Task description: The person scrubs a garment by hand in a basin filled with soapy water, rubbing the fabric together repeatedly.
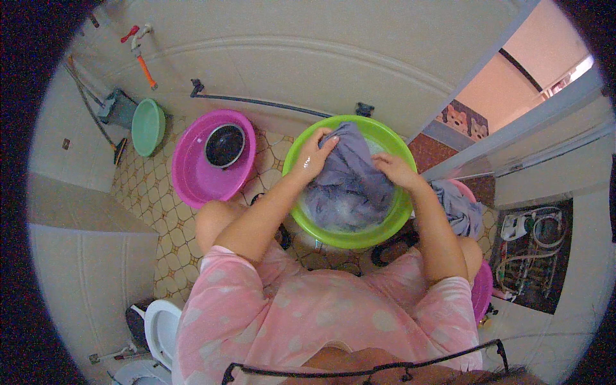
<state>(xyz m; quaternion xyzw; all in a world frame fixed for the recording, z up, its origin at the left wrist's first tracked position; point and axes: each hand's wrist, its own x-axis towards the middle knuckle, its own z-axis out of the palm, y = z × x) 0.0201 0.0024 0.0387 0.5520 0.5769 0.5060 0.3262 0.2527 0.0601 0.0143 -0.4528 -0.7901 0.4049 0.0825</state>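
Observation:
A green plastic basin [353,240] stands between my knees with sudsy water and a wet grey-purple cloth garment [349,178] in it. My left hand [315,154] grips the garment near its raised upper end, the thumb lying over the fabric. On the garment's right edge, my right hand [392,168] rests with its fingertips at the fabric; whether they pinch it is not clear. The lower part of the cloth lies bunched in the foam, so its full shape is hidden.
Left of the basin, a pink basin [211,185] holds a dark round pan [225,146]. Further left are a mint-green basin [148,127] and a broom [119,150]. Grey cloth [455,207] lies over a pink container on the right. A wall rail [260,102] runs behind; a toilet [162,332] is at lower left.

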